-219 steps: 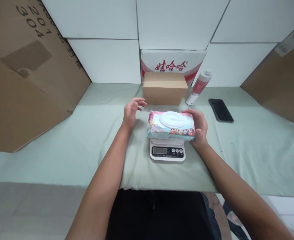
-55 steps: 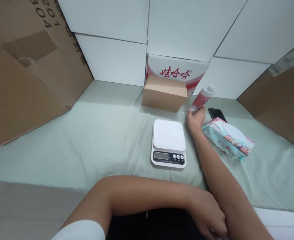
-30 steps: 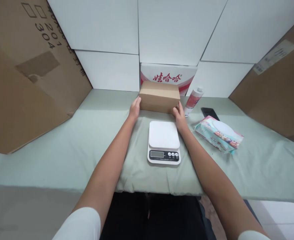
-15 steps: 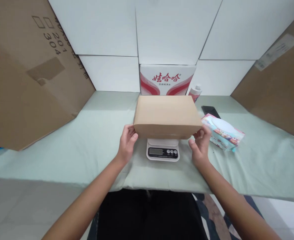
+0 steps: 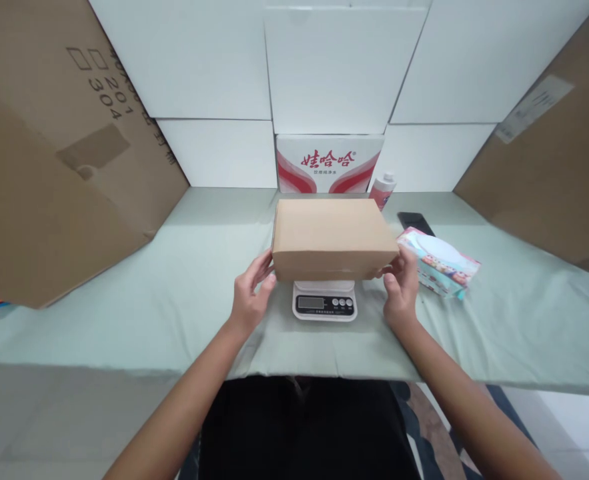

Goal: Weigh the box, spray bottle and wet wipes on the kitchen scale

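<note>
Box (image 5: 334, 237): now over the scale (image 5: 324, 303), off the back; probably resting there.
Left hand (image 5: 249, 297), right hand (image 5: 399, 290): fingers loosely curled at box ends.

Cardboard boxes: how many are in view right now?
4. A small brown box sits over the kitchen scale, between both hands. A large box leans at left, another at right. A red-and-white printed box stands against the wall behind. Others may be hidden.

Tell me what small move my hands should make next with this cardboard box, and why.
Probably let go. The cardboard box looks to be sitting on the kitchen scale, but the left hand and right hand touch its ends, which could skew the reading.
</note>
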`<state>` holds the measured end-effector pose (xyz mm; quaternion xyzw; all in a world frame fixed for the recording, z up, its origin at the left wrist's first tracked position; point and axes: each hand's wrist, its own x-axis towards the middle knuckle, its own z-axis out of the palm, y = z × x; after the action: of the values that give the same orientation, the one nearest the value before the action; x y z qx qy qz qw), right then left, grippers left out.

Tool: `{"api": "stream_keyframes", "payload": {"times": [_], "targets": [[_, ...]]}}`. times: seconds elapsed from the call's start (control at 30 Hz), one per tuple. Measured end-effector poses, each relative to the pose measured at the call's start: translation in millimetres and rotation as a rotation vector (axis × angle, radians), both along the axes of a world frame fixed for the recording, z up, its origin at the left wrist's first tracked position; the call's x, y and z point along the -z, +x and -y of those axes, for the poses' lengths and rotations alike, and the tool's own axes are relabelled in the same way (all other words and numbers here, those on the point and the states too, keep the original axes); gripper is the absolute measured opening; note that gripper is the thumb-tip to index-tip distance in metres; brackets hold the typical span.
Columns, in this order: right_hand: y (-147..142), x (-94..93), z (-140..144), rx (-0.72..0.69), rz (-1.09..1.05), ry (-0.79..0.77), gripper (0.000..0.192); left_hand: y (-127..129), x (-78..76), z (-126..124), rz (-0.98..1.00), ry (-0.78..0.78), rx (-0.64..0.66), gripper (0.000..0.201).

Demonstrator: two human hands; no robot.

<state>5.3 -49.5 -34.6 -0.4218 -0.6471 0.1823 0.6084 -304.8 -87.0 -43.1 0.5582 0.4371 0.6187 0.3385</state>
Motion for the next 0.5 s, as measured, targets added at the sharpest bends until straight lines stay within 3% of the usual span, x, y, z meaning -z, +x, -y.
{"api": "stream_keyframes", "payload": {"times": [0.13, 0.23, 0.3, 0.4, 0.5], "targets": [[-6.6, -23.5, -19.7, -0.083, 0.011, -0.025, 0.061, -6.1, -23.0, -22.1, 0.020, 0.029, -0.009, 0.059], [-24.0, -35.9, -60.2, -0.183, -0.005, -0.088, 0.066, -15.8, -35.7, -64.1, 0.069, 0.042, -0.060, 0.053], [-41.4, -35.8, -93.2, -0.241, -0.060, -0.189, 0.073, -21.0, -33.5, -99.5, 0.117, -0.019, -0.108, 0.053], [-64.5, -25.3, -132.9, -0.271, -0.160, -0.405, 0.081, -23.4, -17.5, -145.6, 0.183, -0.150, -0.183, 0.056], [-71.4, -10.0, -147.0, -0.269, -0.217, -0.536, 0.080, -22.6, -1.1, -162.7, 0.193, -0.181, -0.245, 0.058]]}}
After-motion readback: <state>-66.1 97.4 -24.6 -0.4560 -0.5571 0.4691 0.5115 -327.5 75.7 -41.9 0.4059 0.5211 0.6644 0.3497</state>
